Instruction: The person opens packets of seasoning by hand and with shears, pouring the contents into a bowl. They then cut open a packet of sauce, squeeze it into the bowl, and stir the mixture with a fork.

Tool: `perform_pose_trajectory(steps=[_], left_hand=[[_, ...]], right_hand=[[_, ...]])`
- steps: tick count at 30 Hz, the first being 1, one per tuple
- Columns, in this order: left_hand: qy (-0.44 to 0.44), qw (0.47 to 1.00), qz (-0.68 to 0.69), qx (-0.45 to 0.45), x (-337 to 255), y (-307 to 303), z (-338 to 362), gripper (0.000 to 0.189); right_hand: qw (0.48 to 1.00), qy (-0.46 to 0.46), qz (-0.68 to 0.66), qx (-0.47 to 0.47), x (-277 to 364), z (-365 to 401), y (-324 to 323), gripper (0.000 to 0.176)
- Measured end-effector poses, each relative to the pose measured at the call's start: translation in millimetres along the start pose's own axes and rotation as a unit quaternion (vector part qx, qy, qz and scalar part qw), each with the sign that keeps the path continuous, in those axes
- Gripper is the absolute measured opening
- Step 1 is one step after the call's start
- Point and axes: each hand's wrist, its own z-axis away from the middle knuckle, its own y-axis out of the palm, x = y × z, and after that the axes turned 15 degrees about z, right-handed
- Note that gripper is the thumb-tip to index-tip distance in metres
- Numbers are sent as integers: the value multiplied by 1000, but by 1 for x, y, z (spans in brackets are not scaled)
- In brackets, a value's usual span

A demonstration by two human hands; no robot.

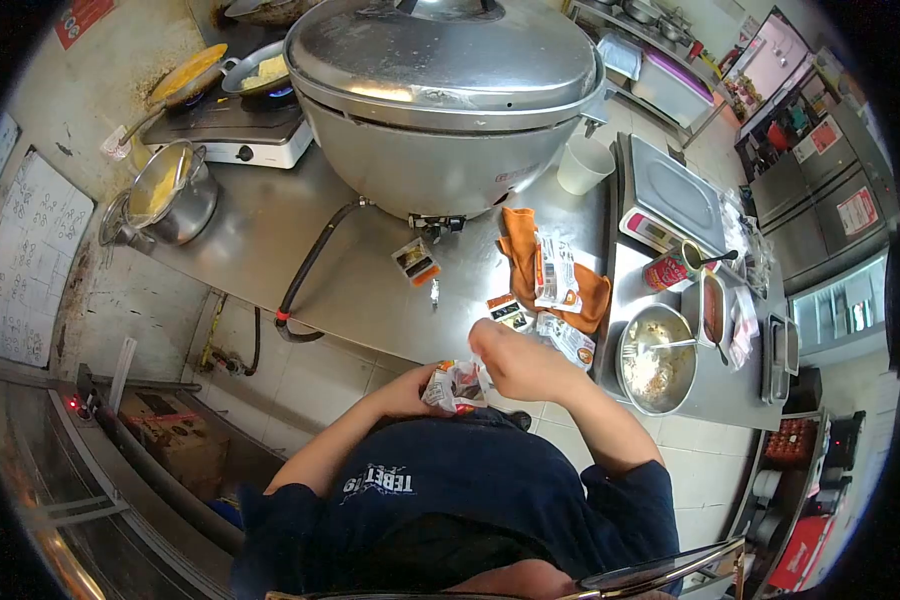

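The left hand [402,393] has its grip closed around an opened-looking packet [458,388], held close to the body just off the tabletop's [370,320] near edge, presumably to steady it. The right hand [518,364] is curled beside it (whether its grip holds anything, I cannot tell). Ahead, a white pack [556,272] lies on an orange cloth [518,240], within easy reach, perhaps for convenience; a small sachet [416,262] lies apart, near the big pot [440,150].
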Motion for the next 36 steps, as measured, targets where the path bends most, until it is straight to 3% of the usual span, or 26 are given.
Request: perform_pose_trajectory(steps=[2,5,7,9,10,12,16,19,21,22,24,25,27,28,29,30,31,32,34,35,36], left_hand=[[17,1000,-16,2,-2,0,-1,77],[-17,996,-85,-13,-6,-2,1,72],[22,999,29,6,17,-12,1,66],[35,999,39,4,25,-12,3,65],[44,998,52,3,24,-10,4,63],[43,999,0,-23,24,-10,8,66],[21,998,38,-49,18,-12,14,71],[21,998,43,-49,21,-23,14,73],[35,997,46,-46,22,-26,17,74],[46,995,40,-82,19,-25,20,74],[57,990,35,-122,20,-27,21,74],[69,989,53,-123,25,-32,21,75],[79,986,71,-128,34,-42,22,75],[64,984,48,-156,37,-47,24,78],[48,981,25,-185,41,-51,26,80],[47,980,27,-190,42,-52,27,80],[75,973,87,-200,42,-54,28,83],[103,961,147,-209,43,-56,29,85],[127,958,143,-213,47,-64,30,88],[149,955,128,-223,44,-66,31,89],[171,951,113,-233,40,-68,32,90]], right_hand=[[994,-105,10,17,0,-8,12,10],[989,-104,60,82,1,-12,41,16],[981,-106,109,121,4,-17,46,17],[941,-79,176,279,9,-21,42,16],[940,-81,176,281,6,-22,45,16],[949,-271,161,30,-3,-23,57,8],[957,-185,207,79,1,-39,80,9],[977,-159,120,80,7,-49,81,11],[981,-110,91,134,16,-50,70,13],[980,-112,91,135,13,-53,71,13],[941,-277,194,-13,5,-59,75,15],[940,-280,193,-11,2,-62,75,15],[959,-245,113,87,-2,-70,74,15],[958,-248,111,89,-4,-74,72,15],[968,-246,-55,8,-6,-77,70,15],[945,-233,-219,-73,-8,-82,67,15],[937,-227,-217,-155,-20,-94,74,19],[936,-229,-220,-150,-34,-110,82,19],[950,-30,-68,-303,-66,-140,105,23],[951,-32,-69,-300,-85,-146,125,23],[955,-31,50,-291,-107,-147,149,26]])
